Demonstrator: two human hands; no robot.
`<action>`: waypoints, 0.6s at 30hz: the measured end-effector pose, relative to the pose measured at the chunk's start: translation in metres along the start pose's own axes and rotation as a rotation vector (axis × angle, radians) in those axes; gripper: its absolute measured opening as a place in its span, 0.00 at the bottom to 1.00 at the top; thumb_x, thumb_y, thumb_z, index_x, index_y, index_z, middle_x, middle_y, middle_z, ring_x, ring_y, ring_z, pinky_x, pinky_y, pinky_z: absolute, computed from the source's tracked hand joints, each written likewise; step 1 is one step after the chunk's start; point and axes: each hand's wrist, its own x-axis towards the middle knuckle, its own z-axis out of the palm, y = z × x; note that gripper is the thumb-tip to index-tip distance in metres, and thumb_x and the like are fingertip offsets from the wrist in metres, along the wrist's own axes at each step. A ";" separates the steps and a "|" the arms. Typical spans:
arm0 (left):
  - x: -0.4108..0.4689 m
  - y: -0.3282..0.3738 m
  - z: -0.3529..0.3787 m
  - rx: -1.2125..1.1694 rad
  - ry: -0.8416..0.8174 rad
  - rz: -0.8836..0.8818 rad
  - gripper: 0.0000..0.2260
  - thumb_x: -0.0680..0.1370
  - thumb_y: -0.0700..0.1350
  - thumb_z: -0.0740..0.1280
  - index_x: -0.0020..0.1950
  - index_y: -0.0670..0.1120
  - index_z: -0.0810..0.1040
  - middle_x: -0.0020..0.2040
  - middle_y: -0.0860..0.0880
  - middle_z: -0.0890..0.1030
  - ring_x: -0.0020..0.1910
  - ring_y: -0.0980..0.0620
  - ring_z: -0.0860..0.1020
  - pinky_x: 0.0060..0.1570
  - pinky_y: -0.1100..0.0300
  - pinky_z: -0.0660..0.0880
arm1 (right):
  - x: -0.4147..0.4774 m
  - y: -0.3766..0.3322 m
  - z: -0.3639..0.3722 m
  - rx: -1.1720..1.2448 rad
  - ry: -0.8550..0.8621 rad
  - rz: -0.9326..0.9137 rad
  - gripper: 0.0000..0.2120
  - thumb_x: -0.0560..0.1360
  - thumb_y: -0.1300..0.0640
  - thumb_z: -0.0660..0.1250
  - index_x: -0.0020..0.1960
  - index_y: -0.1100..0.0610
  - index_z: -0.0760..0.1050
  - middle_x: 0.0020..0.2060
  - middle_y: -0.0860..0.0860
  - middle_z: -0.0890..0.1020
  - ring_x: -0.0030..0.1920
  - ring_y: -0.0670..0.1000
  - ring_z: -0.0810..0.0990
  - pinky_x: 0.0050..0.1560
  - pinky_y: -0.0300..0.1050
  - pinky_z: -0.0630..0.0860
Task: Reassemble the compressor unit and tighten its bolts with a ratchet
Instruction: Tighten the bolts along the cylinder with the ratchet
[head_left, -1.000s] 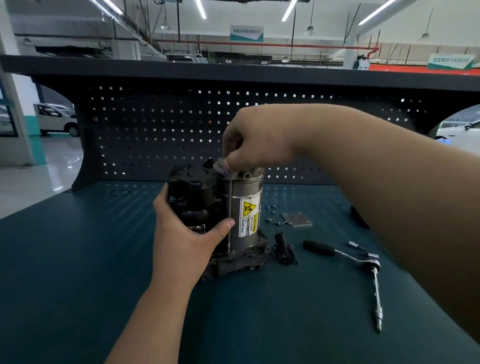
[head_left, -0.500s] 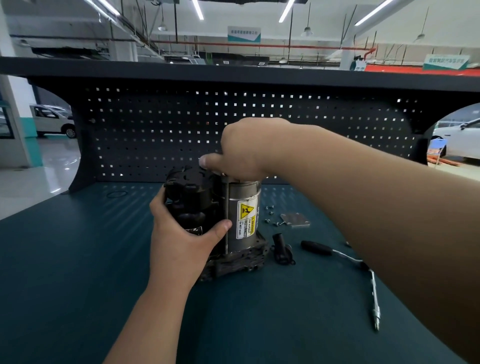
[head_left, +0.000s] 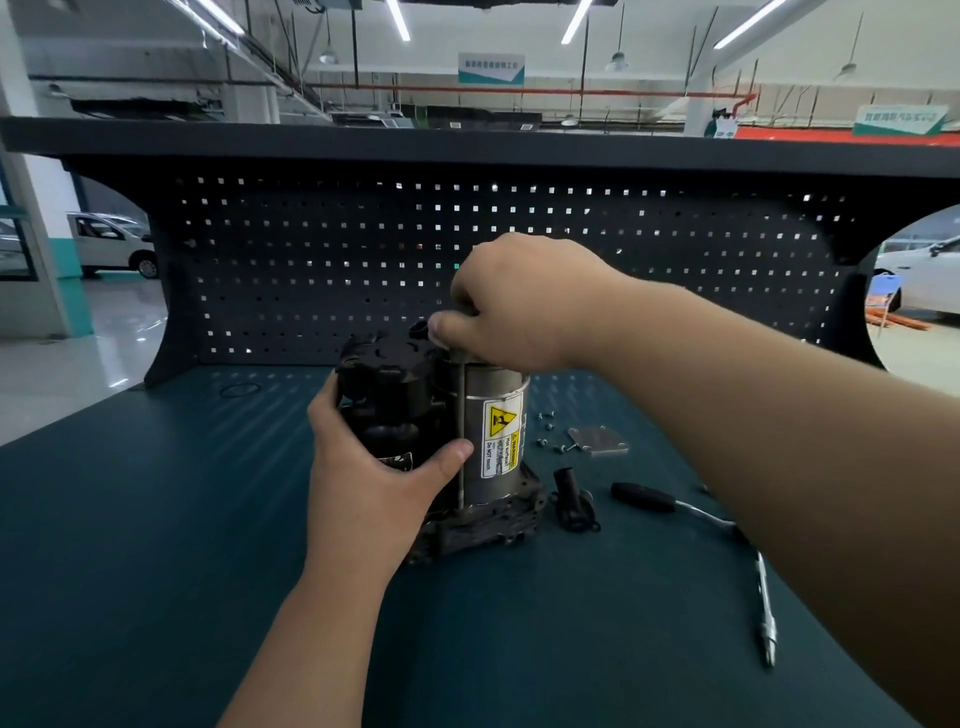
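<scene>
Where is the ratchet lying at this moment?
In the head view, the ratchet lies on the bench right of the compressor, partly hidden by the right forearm.

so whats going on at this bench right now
A person is reassembling a compressor unit on a workbench. The left hand holds its black side steady while the right hand pinches the top of a long bolt running down the silver cylinder. The ratchet lies untouched to the right, near loose screws and a small plate.
</scene>
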 end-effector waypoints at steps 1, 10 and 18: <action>0.000 0.000 0.000 -0.003 0.004 0.001 0.44 0.57 0.60 0.78 0.66 0.66 0.56 0.56 0.67 0.73 0.51 0.76 0.72 0.43 0.73 0.67 | -0.003 0.003 0.002 0.118 0.070 0.061 0.22 0.78 0.41 0.58 0.31 0.53 0.66 0.29 0.46 0.71 0.30 0.45 0.69 0.29 0.41 0.60; 0.009 -0.007 -0.003 -0.015 0.043 -0.018 0.31 0.66 0.56 0.76 0.65 0.58 0.66 0.47 0.70 0.78 0.46 0.76 0.74 0.37 0.76 0.70 | -0.082 0.017 0.110 1.033 -0.100 0.443 0.39 0.66 0.34 0.69 0.71 0.46 0.60 0.58 0.39 0.78 0.57 0.37 0.77 0.60 0.37 0.73; 0.014 0.004 -0.017 0.122 -0.030 -0.039 0.22 0.72 0.44 0.74 0.59 0.57 0.67 0.45 0.62 0.77 0.40 0.76 0.75 0.34 0.79 0.68 | -0.102 -0.003 0.137 1.244 0.117 0.575 0.26 0.60 0.36 0.72 0.53 0.38 0.65 0.47 0.29 0.79 0.48 0.31 0.78 0.48 0.30 0.73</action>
